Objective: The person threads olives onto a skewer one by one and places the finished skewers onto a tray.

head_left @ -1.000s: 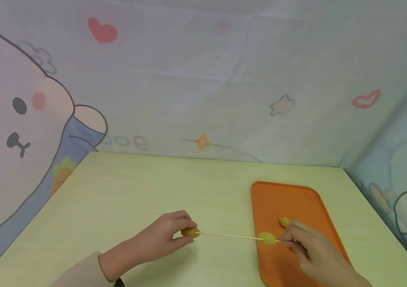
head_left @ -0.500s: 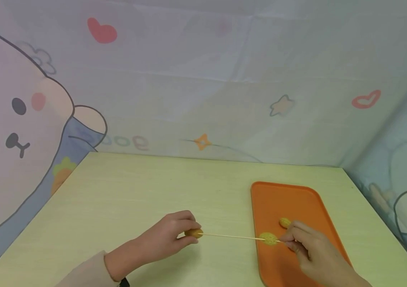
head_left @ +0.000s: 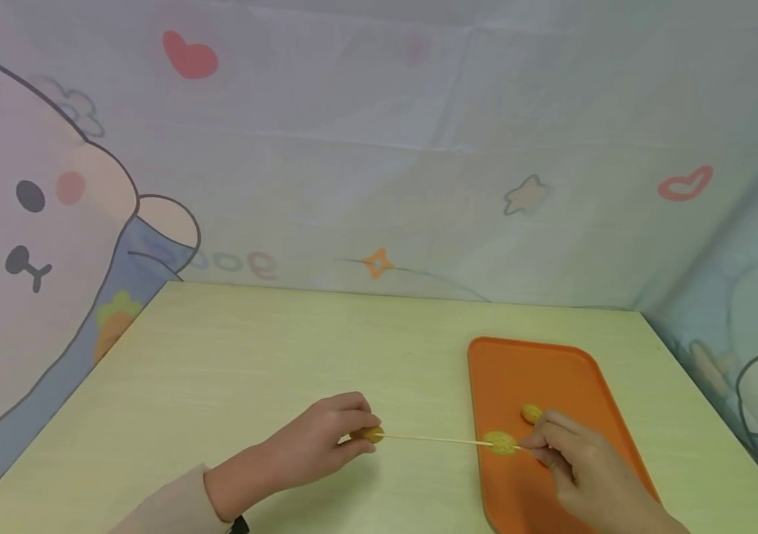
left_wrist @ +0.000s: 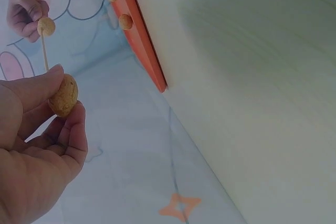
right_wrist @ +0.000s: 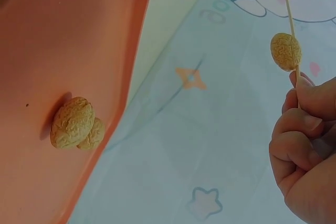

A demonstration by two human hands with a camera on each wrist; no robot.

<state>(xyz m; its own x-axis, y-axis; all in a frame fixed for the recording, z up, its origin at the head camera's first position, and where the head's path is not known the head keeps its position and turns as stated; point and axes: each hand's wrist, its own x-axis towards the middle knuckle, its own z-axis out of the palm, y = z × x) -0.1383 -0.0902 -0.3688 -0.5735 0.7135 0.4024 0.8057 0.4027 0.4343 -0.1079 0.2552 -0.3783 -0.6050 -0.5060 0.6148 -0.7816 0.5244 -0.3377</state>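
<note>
My right hand (head_left: 586,463) pinches a thin wooden skewer (head_left: 432,439) near its right end, above the orange tray. A wrinkled yellow-brown oval ball (right_wrist: 286,52) sits on the skewer just beyond the right fingertips. My left hand (head_left: 315,443) pinches a second wrinkled oval ball (left_wrist: 64,96) between thumb and fingers. The skewer's left end meets this ball; how deep it goes in is hidden. The skewer runs nearly level between both hands, above the table. Two more wrinkled balls (right_wrist: 73,123) lie close together on the tray, partly behind the right hand in the head view.
The orange tray (head_left: 552,363) lies on the right side of the pale yellow-green table (head_left: 325,334). A printed cloth backdrop (head_left: 325,148) stands behind the table and along its right side. A light sleeve (head_left: 168,504) covers the left forearm.
My left hand has moved slightly to the right with its ball, and the bare stretch of skewer between the two balls looks shorter. The right hand has stayed almost still.
</note>
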